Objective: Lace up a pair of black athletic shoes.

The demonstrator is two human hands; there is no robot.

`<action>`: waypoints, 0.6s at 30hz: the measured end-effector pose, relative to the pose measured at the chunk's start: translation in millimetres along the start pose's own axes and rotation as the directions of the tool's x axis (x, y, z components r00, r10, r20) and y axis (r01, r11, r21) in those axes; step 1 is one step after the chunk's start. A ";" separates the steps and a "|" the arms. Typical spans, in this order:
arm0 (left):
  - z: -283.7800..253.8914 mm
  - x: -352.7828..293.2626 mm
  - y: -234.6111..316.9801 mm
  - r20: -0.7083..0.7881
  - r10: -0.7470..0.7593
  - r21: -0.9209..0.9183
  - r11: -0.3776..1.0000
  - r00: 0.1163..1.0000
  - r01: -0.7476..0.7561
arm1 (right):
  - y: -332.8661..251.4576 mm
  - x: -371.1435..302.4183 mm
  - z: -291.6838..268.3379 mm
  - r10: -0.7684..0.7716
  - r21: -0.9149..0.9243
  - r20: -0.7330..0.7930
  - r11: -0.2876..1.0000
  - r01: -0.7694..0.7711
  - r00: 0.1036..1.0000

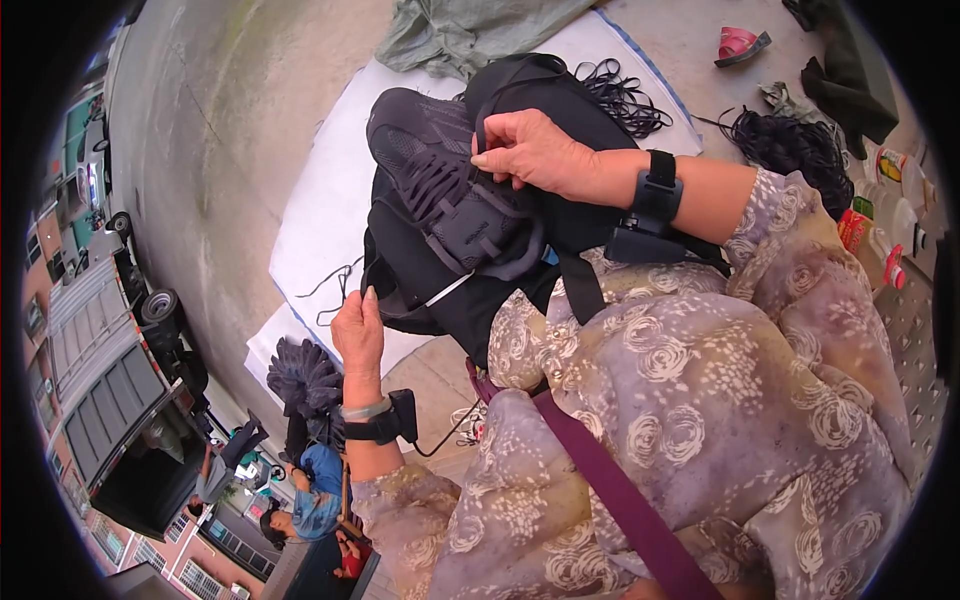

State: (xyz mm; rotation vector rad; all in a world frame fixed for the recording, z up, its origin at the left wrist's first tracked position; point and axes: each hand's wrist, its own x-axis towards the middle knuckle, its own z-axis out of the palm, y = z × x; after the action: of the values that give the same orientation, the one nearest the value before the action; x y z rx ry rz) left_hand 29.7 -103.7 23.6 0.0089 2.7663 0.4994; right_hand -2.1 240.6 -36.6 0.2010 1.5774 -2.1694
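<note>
A dark grey sneaker upper [440, 170] with black laces [437, 186] lies across black cloth [400, 245] over my lap. My right hand [535, 155] is closed in a pinch at the lace side of the shoe, thumb and forefinger pressed together. What sits between those fingertips is too small to make out. Below and left of the shoe, my left hand [358, 335] is closed with the thumb up, at the edge of the black cloth; its fingers hide anything inside. A loose thin black lace [335, 285] trails over the white sheet beside it.
Under the work lies a white sheet [320, 215]. Bundles of black laces [625, 100] and another lace heap [785, 145] lie at the right. A pink slipper [738, 44] is at the far right. Dark grey stacked pieces [305, 378] sit at left. People and a truck [110, 370] stand beyond.
</note>
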 end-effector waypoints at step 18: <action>-5.6 6.6 17.4 0.124 -0.029 -0.106 0.994 0.992 0.042 | -4.3 3.4 -1.7 0.051 0.001 0.052 0.999 -0.051 0.997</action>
State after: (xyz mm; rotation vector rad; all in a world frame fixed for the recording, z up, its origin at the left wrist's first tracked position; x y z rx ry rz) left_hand 20.7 -88.9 32.4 -0.0338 2.6122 0.6175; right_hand -7.2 242.4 -34.8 0.1823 1.5245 -2.1212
